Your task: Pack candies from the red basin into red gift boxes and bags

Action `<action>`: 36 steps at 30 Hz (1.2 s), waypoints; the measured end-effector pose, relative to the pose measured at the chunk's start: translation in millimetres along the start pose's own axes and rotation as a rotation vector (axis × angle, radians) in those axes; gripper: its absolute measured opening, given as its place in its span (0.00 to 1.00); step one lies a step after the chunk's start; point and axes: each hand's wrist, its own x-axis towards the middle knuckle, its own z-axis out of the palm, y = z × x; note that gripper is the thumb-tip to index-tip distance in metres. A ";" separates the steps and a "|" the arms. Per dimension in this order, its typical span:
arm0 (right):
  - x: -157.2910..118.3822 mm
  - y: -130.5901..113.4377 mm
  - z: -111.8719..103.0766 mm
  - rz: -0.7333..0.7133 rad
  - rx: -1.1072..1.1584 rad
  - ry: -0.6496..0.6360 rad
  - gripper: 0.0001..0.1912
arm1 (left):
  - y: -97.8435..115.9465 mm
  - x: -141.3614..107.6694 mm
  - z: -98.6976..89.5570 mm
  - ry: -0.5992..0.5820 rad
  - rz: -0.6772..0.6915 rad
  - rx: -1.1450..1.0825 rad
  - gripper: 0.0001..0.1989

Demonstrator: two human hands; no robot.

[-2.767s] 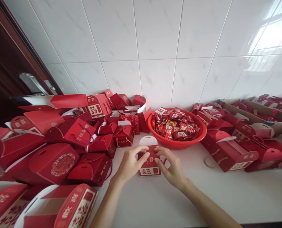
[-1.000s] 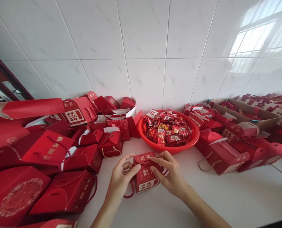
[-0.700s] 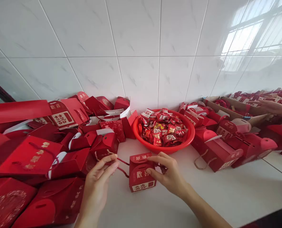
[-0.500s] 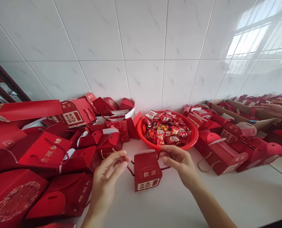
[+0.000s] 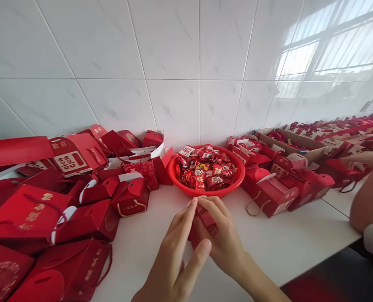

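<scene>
A small red candy box [image 5: 207,219] stands on the table, mostly covered by my two hands. My left hand [image 5: 177,247] lies along its left side with long straight fingers, the thumb held apart at the near side. Curved over the top and right side of the box is my right hand [image 5: 226,239]. The fingertips of both hands meet at the far upper edge. The box's cords and printed front are hidden. Just beyond the hands sits a red plastic basin [image 5: 174,180] full of wrapped candies [image 5: 207,167].
Many red gift boxes [image 5: 79,264] are piled on the left of the white table [image 5: 136,247]. More boxes [image 5: 277,197] and an open cardboard carton [image 5: 312,153] stand on the right. Another person's arm [image 5: 367,188] reaches in there. A tiled wall [image 5: 174,105] rises behind.
My hands have gone from holding the cords at either side to closing together around the box. The view has turned to the right. More of the other person's arm shows.
</scene>
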 end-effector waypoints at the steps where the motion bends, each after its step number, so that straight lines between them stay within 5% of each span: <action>1: -1.3 1.1 -1.3 0.001 -0.005 0.027 0.16 | -1.5 0.1 2.5 -0.009 0.030 -0.001 0.33; 9: -9.1 3.4 -9.3 0.009 0.022 0.077 0.21 | 2.7 1.3 13.8 -0.052 0.085 -0.005 0.37; 18: -14.3 10.5 -21.3 0.076 0.048 0.202 0.15 | 6.7 1.2 13.3 -0.133 0.083 -0.056 0.33; 24: -27.9 8.5 -77.3 0.100 -0.005 0.347 0.11 | -7.1 -1.8 -2.9 -0.125 -0.012 -0.021 0.20; 29: -40.5 8.0 -139.3 0.171 -0.274 0.659 0.07 | -19.8 -6.8 -3.7 -0.167 -0.046 0.001 0.15; 36: -43.7 54.3 -213.0 0.168 -0.409 0.986 0.04 | -23.6 -7.9 0.5 -0.234 0.013 -0.006 0.12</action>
